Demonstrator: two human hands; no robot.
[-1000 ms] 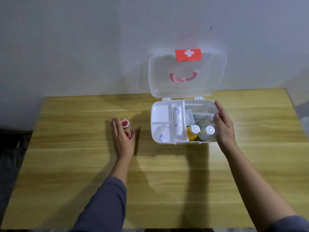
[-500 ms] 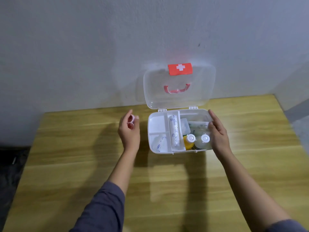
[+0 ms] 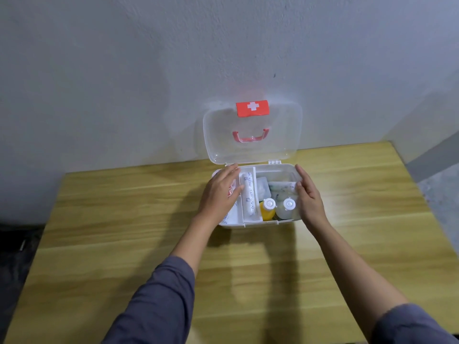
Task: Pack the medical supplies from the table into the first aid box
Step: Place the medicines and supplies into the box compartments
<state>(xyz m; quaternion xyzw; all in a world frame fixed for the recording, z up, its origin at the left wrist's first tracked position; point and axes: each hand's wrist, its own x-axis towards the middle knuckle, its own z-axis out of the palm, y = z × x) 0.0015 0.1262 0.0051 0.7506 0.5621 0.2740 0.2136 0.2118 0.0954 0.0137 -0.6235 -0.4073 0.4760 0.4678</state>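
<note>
The left hand has carried the small red-capped rolls from the bare wooden table into the white compartmented plastic first aid box (left compartments), fingers apparently spreading in release, while the right hand lies flat against the box's right wall.

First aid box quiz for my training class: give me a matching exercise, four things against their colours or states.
Things:
1. lid
2. handle
3. left bottle
4. left hand

States:
A. yellow, white cap
B. over the box's left compartments
C. clear, standing open
D. red, on the lid

Pairs: 1-C, 2-D, 3-A, 4-B
</note>
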